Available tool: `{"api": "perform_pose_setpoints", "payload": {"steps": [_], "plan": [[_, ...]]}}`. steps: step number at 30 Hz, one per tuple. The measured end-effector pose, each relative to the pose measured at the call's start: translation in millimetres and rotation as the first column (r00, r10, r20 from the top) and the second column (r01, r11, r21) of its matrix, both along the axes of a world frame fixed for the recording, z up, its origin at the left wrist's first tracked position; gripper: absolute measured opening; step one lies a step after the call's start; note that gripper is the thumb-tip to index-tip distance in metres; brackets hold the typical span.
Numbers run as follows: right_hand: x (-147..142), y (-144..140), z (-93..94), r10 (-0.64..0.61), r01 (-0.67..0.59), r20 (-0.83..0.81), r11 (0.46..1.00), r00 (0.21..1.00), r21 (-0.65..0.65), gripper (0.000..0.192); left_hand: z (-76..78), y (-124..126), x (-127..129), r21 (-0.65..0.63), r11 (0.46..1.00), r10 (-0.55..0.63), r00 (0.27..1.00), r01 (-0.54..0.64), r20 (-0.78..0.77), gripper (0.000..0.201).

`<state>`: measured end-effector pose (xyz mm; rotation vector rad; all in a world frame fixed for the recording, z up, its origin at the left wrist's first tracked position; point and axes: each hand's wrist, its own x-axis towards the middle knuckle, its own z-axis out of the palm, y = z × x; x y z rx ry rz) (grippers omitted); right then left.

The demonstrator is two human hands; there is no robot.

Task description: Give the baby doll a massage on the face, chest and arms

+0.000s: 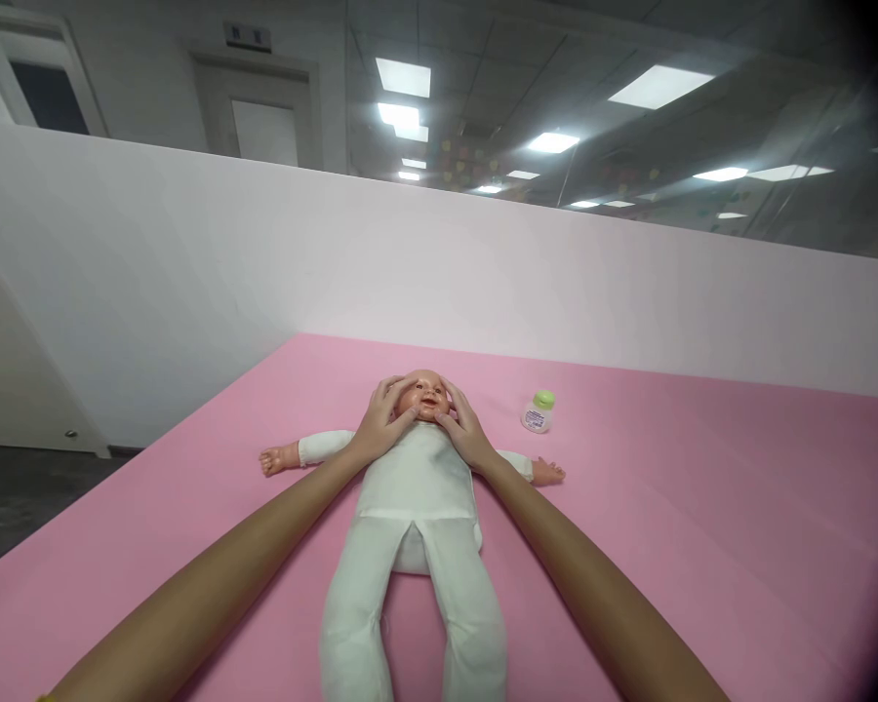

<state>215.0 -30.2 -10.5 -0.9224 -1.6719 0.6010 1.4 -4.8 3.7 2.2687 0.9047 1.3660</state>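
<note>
A baby doll with a white cloth body lies on its back on the pink tabletop. Its head points away from me and its arms are spread to the sides. My left hand rests against the left side of the doll's head, fingers apart and stretched up along it. On the opposite side, my right hand touches the head in the same way, its thumb near the chin. Both thumbs lie low on the doll's cheeks. The doll's feet are out of frame.
To the right of the doll stands a small clear jar with a green lid and a printed label. A low white partition runs behind the table, with another white panel on the left. Dark floor shows past the table's left edge.
</note>
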Motion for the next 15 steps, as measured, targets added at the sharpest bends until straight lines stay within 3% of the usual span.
{"api": "perform_pose_setpoints", "payload": {"steps": [15], "plan": [[0.3, -1.3, 0.7, 0.016, -0.016, -0.003, 1.0, 1.0, -0.004, 0.067, -1.4, 0.5, 0.2, 0.007, 1.0, 0.011, 1.0, -0.011, -0.003, 0.053]]}}
